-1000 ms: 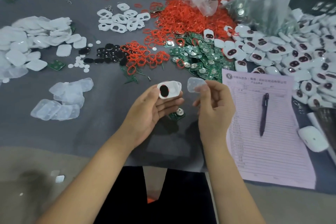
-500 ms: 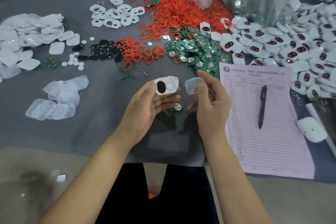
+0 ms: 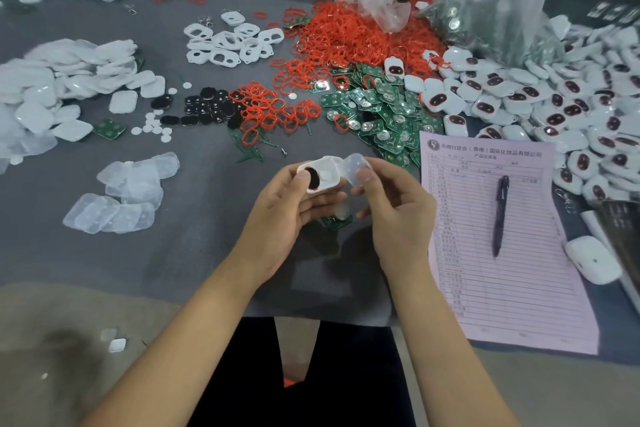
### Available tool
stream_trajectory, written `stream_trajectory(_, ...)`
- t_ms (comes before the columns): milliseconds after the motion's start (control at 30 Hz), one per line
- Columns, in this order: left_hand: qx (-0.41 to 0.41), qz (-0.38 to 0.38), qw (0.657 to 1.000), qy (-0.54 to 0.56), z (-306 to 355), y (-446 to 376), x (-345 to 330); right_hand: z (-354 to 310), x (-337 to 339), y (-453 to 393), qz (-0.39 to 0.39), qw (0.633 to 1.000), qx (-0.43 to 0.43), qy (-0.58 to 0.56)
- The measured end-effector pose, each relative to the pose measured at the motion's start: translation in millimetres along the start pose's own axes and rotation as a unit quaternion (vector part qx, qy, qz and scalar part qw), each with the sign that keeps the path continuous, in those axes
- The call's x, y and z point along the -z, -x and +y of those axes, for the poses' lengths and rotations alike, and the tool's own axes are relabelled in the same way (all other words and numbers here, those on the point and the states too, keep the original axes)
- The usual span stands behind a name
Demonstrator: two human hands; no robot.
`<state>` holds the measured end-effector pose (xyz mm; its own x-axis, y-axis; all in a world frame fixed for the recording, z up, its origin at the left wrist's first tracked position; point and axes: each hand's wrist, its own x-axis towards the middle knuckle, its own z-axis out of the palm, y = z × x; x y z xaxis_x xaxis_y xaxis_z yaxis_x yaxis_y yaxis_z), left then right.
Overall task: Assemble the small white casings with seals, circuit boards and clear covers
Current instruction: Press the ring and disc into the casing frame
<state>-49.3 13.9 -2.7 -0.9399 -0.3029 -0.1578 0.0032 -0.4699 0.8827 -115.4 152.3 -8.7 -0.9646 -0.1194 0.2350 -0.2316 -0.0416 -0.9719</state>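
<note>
One white casing point(image 3: 320, 178) is held in the left hand point(image 3: 280, 215), pinched between the thumb and curled fingers above the grey table point(image 3: 207, 218), its open side up with a black oval part inside. The right hand point(image 3: 394, 215) pinches a clear cover point(image 3: 356, 170), whose edge now touches the right rim of the casing. To seat it well, I think the cover must be lined up with the casing outline first, then pressed flat evenly, not from one corner only. Half a second ago the cover was apart from the casing; now the two meet. A green circuit board point(image 3: 337, 218) lies on the table under the hands, and clear covers point(image 3: 114, 198) wait at the left.
</note>
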Motion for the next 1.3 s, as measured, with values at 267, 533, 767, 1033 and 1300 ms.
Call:
stream_trajectory(267,-0.027,0.037,0.997,-0.064,-4,3,-4,0,1,0,0.006,1.000,-0.008,-0.006)
stream_trajectory(533,-0.013,0.065,0.993,-0.093,-4,0,-7,2,2,0,-0.010,1.000,-0.006,0.001)
stream_trajectory(767,0.043,0.040,0.998,-0.023,2,-3,-6,2,2,-1,-0.009,0.999,0.024,0.037)
stream_trajectory(1033,0.057,0.020,0.998,-0.027,0,-8,-1,0,3,0,-0.041,0.999,0.021,0.017)
stream_trajectory(1300,0.084,-0.040,0.996,0.008,3,-8,3,2,-1,4,-0.066,0.989,0.052,0.119)
